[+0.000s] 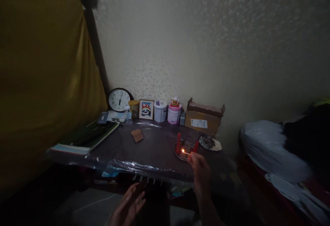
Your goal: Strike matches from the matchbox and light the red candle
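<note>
My right hand (199, 167) is pinched on a lit matchstick (186, 152), its small flame just over a round metal plate (180, 153) on the dark table. Two red candles stand on that plate, one (178, 141) at the left and one (196, 146) leaning at the right. My left hand (130, 203) hangs below the table's front edge with fingers spread and nothing in it.
A plastic-covered table (144, 150) holds books (85, 138), a clock (119, 99), a small framed picture (146, 109), two tubs (167, 112), a cardboard box (205, 117), a small brown card (137, 135) and a plate of sticks (210, 142). A yellow cloth (43, 81) hangs left; bags (270, 150) lie right.
</note>
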`<state>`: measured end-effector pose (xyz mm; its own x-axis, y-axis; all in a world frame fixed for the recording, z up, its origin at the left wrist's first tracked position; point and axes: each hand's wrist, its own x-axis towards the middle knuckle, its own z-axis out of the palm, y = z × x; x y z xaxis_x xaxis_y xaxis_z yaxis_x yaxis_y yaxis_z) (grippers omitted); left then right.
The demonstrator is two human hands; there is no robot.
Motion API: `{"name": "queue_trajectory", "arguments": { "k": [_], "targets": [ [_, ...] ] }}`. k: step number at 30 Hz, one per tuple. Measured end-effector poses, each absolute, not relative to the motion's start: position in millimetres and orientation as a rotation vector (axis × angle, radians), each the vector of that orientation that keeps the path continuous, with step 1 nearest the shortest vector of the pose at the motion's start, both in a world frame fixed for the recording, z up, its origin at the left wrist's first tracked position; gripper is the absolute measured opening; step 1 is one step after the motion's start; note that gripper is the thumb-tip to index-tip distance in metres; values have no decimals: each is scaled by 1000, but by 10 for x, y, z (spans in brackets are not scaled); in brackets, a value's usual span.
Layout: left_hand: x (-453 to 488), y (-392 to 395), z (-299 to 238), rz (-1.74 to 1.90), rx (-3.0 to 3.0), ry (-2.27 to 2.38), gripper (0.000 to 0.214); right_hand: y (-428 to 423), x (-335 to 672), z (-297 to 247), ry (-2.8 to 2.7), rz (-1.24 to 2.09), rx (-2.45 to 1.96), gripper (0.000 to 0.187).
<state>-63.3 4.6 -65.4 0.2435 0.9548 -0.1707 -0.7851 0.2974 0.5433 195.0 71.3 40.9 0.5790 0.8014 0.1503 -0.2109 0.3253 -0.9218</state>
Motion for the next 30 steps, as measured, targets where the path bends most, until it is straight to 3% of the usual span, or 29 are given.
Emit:
{"name": "queue_trajectory", "arguments": {
  "k": [30],
  "targets": [
    [-674, 98, -750, 1187, 355, 512, 29, 672, 1992, 626, -659, 848, -1005, 26]
  ]
}}
